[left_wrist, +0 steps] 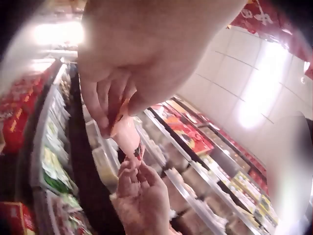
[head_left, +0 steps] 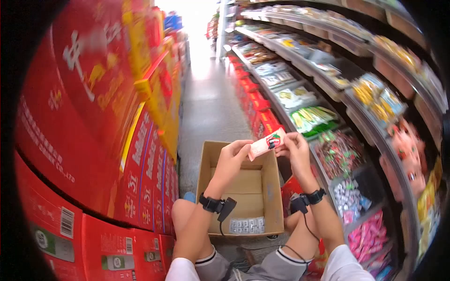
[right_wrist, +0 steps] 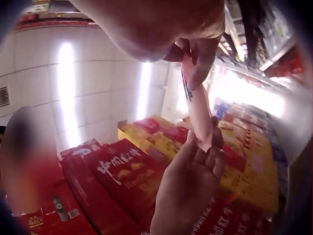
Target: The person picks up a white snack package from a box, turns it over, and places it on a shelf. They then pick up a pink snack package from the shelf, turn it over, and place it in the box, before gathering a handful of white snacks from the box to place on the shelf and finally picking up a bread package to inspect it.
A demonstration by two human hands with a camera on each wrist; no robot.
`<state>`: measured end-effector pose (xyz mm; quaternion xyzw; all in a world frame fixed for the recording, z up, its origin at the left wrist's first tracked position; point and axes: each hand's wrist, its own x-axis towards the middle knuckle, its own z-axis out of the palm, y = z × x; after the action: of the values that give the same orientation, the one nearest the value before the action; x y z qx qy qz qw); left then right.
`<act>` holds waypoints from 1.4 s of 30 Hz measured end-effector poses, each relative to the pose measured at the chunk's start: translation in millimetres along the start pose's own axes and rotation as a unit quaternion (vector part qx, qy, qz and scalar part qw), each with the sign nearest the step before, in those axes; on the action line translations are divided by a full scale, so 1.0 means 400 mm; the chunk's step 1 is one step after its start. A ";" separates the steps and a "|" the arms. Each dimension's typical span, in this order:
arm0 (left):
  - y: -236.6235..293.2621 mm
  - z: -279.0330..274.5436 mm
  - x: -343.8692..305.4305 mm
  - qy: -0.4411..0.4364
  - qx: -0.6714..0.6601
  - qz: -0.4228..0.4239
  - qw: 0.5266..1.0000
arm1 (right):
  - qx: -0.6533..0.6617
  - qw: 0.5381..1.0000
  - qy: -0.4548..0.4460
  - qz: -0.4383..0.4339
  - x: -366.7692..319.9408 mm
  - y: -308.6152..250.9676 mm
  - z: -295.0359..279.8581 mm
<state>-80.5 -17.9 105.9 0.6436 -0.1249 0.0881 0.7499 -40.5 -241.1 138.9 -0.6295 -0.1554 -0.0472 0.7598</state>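
Observation:
A small pink-and-white packet (head_left: 266,144) with a dark and green print is held between both hands above an open cardboard box (head_left: 204,187). The left hand (head_left: 230,161) pinches its left end, and the right hand (head_left: 297,152) pinches its right end. Seen from the left wrist, the packet (left_wrist: 128,137) runs from the left hand (left_wrist: 132,63) down to the right hand (left_wrist: 142,196). In the right wrist view, the packet (right_wrist: 198,110) spans the right hand (right_wrist: 166,29) and the left hand (right_wrist: 188,186). Inside the box lies a clear pack of small items (head_left: 247,225).
Stacked red cartons (head_left: 61,122) and yellow boxes (head_left: 140,47) line the left side. Tiered shelves of packaged snacks (head_left: 311,118) and loose sweets (head_left: 340,152) rise on the right, with red boxes (head_left: 258,110) along their base. The grey aisle floor (head_left: 201,103) stretches ahead.

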 end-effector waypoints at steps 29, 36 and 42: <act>-0.285 -0.104 0.117 0.118 0.040 -0.141 0.982 | 0.016 0.976 0.024 0.214 0.048 0.352 -0.054; -0.259 -0.072 0.090 0.104 -0.049 -0.145 0.983 | -0.002 0.987 0.050 0.152 0.029 0.342 -0.064; -0.255 -0.069 0.081 0.064 -0.091 -0.110 0.988 | -0.012 0.994 0.070 0.089 0.029 0.329 -0.067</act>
<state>-17.8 -7.6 15.5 0.5759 -0.0120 0.0342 0.8167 10.3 -238.9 14.1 -0.6448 -0.0449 -0.0251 0.7626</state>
